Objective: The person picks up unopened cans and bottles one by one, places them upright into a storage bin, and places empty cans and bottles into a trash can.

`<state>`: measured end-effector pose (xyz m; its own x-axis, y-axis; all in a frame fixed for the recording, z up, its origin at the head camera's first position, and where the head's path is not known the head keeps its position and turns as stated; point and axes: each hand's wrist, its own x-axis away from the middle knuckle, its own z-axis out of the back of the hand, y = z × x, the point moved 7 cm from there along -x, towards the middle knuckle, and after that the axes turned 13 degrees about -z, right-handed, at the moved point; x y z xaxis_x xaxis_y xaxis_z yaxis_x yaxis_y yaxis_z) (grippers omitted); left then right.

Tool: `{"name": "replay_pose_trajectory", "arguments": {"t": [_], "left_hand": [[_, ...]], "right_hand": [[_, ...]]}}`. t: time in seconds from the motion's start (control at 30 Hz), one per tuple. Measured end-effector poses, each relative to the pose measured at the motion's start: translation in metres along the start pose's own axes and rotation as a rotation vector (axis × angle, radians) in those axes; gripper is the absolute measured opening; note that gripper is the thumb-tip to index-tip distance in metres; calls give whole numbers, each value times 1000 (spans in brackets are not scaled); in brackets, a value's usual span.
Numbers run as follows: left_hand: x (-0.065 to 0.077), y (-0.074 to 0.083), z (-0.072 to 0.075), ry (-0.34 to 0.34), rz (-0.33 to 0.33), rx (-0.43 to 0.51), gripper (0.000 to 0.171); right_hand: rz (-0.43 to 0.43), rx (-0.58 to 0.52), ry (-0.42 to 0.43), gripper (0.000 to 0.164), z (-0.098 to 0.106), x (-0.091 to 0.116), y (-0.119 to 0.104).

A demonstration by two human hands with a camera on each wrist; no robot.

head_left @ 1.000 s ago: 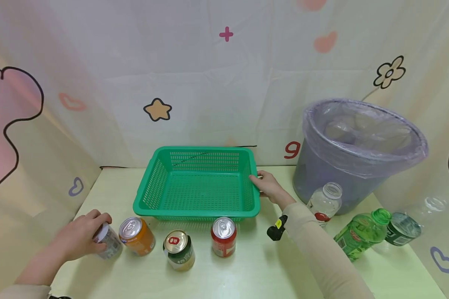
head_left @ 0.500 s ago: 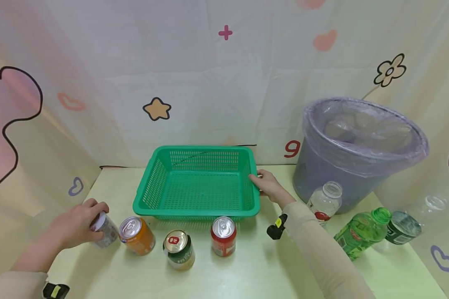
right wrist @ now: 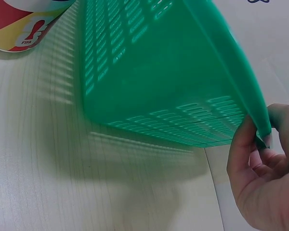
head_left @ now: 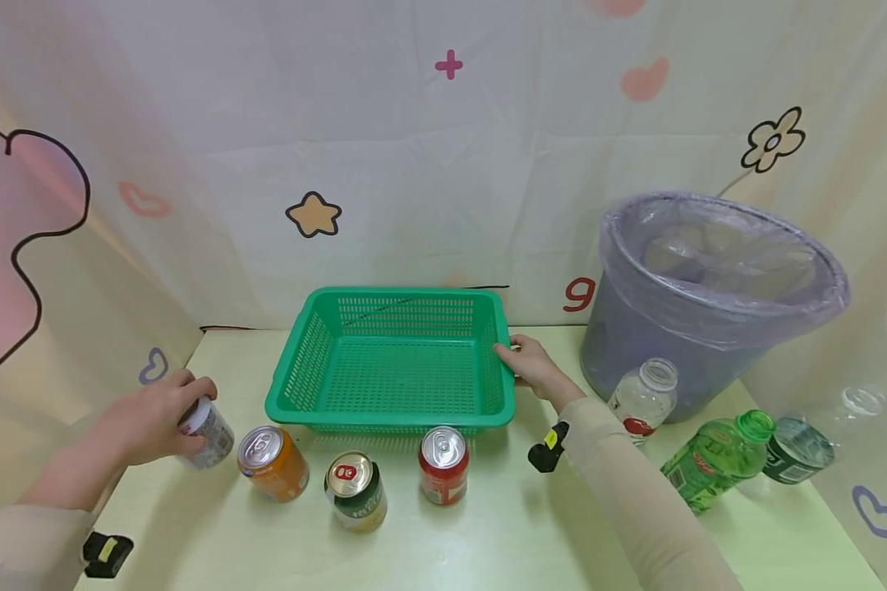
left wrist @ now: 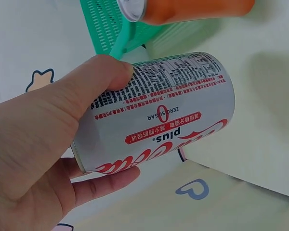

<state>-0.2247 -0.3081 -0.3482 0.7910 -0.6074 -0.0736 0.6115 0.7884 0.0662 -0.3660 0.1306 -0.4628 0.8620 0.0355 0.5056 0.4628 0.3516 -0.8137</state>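
My left hand (head_left: 158, 417) grips a white-and-red Coca-Cola can (left wrist: 168, 113) near its top, thumb on one side and fingers on the other. In the head view that can is at the table's left, beside an orange can (head_left: 273, 466). With thumb and curled fingers, my right hand (head_left: 534, 367) pinches the right rim of a green plastic basket (right wrist: 168, 72). The basket sits at the table's back middle with nothing inside it. A dark green-and-gold can (head_left: 356, 494) and a red can (head_left: 443, 468) stand in front of it.
A purple bin (head_left: 636, 345) with a clear liner stands at the back right. Before it are a clear bottle (head_left: 641, 402), a green bottle (head_left: 717, 460) and another clear bottle with a dark label (head_left: 798, 451). A patterned curtain (head_left: 414, 164) hangs behind.
My left hand has carried the Coca-Cola can a little backward, away from me, and its wrist camera has come further into view. The right hand and the basket stay put.
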Motion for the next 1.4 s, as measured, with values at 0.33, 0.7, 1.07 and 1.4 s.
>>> {"name": "replay_pose_trajectory", "arguments": {"t": [0.33, 0.7, 1.07, 1.4], "left_hand": [[-15, 3, 17, -57, 8, -9, 46], [-30, 6, 28, -86, -5, -23, 44], [-46, 17, 39, -113, -48, -63, 44], [-62, 26, 52, -122, -63, -78, 46]], "right_hand": [[-7, 0, 0, 43, 1, 0, -1], [-7, -2, 0, 42, -1, 0, 0], [-2, -11, 5, 41, 1, 0, 1], [-10, -8, 5, 43, -1, 2, -2]]}}
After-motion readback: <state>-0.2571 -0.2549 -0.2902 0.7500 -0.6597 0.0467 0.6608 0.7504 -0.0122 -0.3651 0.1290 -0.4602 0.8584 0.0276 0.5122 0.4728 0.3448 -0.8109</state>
